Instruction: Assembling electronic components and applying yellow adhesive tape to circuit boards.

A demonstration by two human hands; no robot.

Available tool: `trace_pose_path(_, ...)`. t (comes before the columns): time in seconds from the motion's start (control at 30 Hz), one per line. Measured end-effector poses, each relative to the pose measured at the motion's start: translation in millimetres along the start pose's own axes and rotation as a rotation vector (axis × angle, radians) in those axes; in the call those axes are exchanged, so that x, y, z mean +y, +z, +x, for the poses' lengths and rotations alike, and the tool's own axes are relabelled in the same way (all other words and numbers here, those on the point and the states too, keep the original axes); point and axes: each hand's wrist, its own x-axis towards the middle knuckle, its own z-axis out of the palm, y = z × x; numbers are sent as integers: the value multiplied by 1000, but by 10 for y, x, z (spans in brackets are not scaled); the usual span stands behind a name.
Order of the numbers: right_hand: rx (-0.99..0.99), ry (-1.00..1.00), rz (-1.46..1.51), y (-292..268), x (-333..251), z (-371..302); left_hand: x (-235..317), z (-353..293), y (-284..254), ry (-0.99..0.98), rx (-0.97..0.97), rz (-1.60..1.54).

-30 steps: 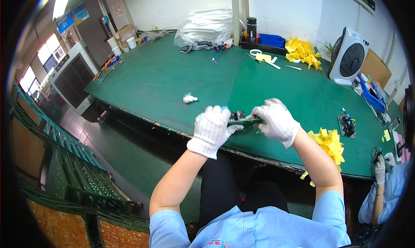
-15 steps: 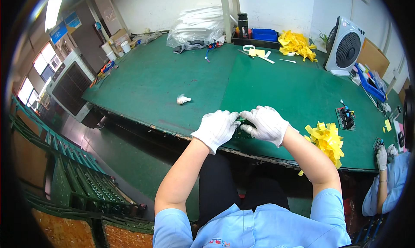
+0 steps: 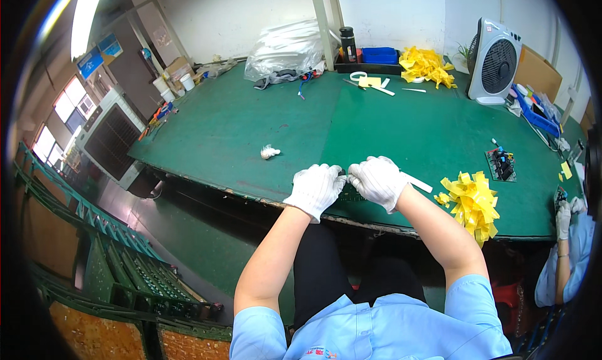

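Observation:
Both my hands wear white gloves and meet at the front edge of the green worktable. My left hand (image 3: 317, 187) is closed, its fingertips on a small dark green circuit board (image 3: 351, 197). My right hand (image 3: 378, 182) grips the same board from the other side, fingers curled in. The gloves cover most of the board, so its details cannot be made out. A flat white strip (image 3: 417, 182) lies just beyond my right wrist. Beside my right forearm sits a pile of yellow tape pieces (image 3: 471, 203).
A populated circuit board (image 3: 501, 165) lies to the right. A crumpled white scrap (image 3: 269, 152) rests left of my hands. Along the back stand bagged white strips (image 3: 285, 49), a black bottle (image 3: 348, 44), more yellow pieces (image 3: 427, 66) and a fan (image 3: 495, 62). A co-worker's gloved hand (image 3: 563, 220) is at far right.
My hands have drawn slightly closer, and my right fingers are more curled. More of the white strip by my right wrist shows. The whole view has shifted a little.

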Motion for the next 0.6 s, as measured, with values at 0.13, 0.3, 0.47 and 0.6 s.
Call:
trace_pose_path(0.13, -13, 54, -2, -54, -42, -8, -4, 17, 33, -14, -7, 14)
trace_pose_path(0.3, 5, 84, 7, -26, -45, 2, -9, 43, 48, -23, -15, 5)
trace_pose_path(0.47, 45, 105, 14, 4, -99, -10, -4, 41, 60, -75, -38, 19)
trace_pose_path(0.6, 58, 119, 15, 10, -106, -33, 28, 52, 34, -112, -70, 2)
